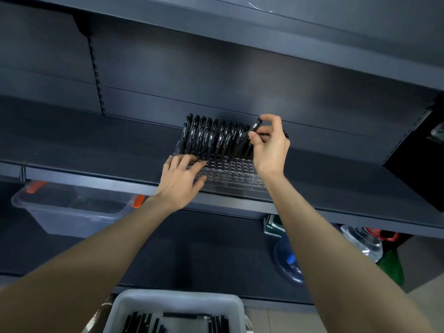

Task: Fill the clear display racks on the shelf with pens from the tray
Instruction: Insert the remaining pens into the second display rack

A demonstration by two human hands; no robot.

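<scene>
Reaching up to a dark grey metal shelf (96, 150), your right grip (269, 145) pinches a black pen (242, 143) above the half-filled clear rack (230, 179). Your left grip (180, 179) lies flat, released, on the rack's front. The white tray (177, 299) of pens (141, 320) sits below.

The display rack (230, 175) sits on the shelf (96, 145), at its front edge. Upright pens (211, 138) occupy the rack's rear rows. Under the shelf, to the left, lies a storage bin (72, 219). The tray (177, 300), in front of the person, holds loose pens (141, 323).
</scene>
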